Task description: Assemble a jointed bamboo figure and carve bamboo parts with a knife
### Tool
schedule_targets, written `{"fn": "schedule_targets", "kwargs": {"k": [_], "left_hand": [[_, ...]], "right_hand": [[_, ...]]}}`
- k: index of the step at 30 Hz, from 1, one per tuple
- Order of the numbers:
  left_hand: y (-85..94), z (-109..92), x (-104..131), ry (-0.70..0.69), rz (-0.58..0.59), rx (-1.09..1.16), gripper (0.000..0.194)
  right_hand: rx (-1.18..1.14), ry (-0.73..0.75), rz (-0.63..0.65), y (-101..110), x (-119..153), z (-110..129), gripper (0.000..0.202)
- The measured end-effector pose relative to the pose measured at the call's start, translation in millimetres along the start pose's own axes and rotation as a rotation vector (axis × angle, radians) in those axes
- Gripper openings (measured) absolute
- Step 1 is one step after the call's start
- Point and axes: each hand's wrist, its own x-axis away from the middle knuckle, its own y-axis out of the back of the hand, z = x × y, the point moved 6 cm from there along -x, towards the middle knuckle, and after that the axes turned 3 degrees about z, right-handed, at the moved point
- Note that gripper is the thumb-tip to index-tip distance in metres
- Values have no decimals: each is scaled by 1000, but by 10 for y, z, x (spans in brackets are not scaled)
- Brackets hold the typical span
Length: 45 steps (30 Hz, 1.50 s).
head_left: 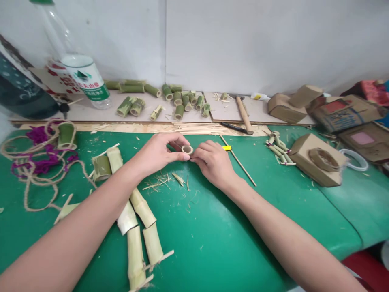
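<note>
My left hand (165, 151) is closed around a short bamboo ring (187, 149), its round open end facing up. Fingers of my right hand (212, 162) are pinched together at the ring's right side. What they grip is hidden by the knuckles. A yellow end of a tool (226, 148) shows just past my right hand; I cannot tell whether it is held. Below the hands lie thin bamboo shavings (159, 181) on the green tabletop (212, 243). A thin stick (243, 167) lies to the right of my right hand.
Joined bamboo pieces (135, 251) lie beside and under my left forearm. Twine (28, 182) and purple cord (36, 164) are at left. Cut bamboo tubes (178, 111), a water bottle (88, 81) and a hammer (244, 115) line the back. Cardboard shapes (316, 158) stand right.
</note>
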Motion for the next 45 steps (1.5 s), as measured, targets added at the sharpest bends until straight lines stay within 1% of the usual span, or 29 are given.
{"fn": "schedule_targets", "kwargs": {"k": [3, 7, 9, 12, 19, 22, 27, 30, 32, 33, 36, 40, 45], "left_hand": [[-1, -1, -3, -10, -9, 5, 30], [-3, 1, -7, -8, -12, 4, 29], [0, -7, -7, -13, -12, -12, 27], [7, -19, -5, -16, -12, -17, 25], [22, 3, -6, -4, 5, -23, 28], [28, 7, -4, 6, 5, -33, 28], [22, 13, -6, -4, -4, -29, 27], [23, 35, -12, -24, -15, -28, 34], [32, 46, -17, -34, -28, -55, 43], [35, 47, -20, -39, -29, -77, 44], [27, 32, -31, -64, -13, -132, 33], [18, 35, -50, -58, -5, -107, 28], [13, 54, -61, -29, 7, -42, 27]], "right_hand": [[-27, 26, -43, 32, 8, 5, 22], [-85, 76, -170, 117, 38, -9, 21], [-88, 108, -207, 137, 50, 0, 19], [-82, 124, -196, 127, 47, 22, 18], [-62, 76, -178, 98, 15, 58, 21], [-24, 44, -139, 47, -1, 66, 22], [55, 38, -92, -28, -21, 78, 18], [14, 68, -114, 10, -16, 69, 17], [-30, 84, -170, 79, -1, 57, 17], [-50, 86, -205, 118, 8, 50, 16], [-90, 100, -265, 187, 28, 49, 16], [-88, 124, -241, 160, 20, 83, 18], [-70, 73, -197, 88, -12, 76, 23]]}}
